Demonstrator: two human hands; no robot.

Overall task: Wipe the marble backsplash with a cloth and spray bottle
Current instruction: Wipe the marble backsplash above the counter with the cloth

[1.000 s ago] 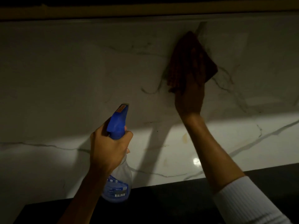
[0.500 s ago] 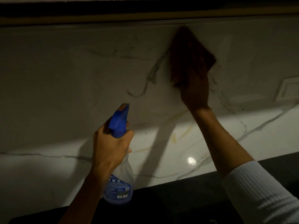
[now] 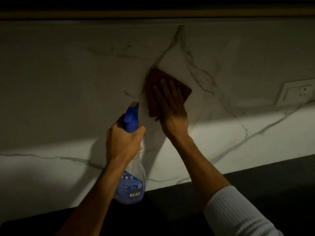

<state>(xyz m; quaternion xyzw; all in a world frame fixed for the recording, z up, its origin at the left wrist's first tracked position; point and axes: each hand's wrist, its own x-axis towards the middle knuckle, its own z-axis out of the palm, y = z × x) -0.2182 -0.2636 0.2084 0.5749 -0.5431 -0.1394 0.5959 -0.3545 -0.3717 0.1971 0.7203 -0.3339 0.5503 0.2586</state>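
Gleaming veined marble backsplash (image 3: pixel 68 74), black counter (image 3: pixel 272 176), wall socket (image 3: pixel 296 94)

A white socket plate (image 3: pixel 297 92) is sitting at the far right, a dark countertop (image 3: pixel 265 184) is running below, and a brownish strip (image 3: pixel 153 14) is spanning the top.
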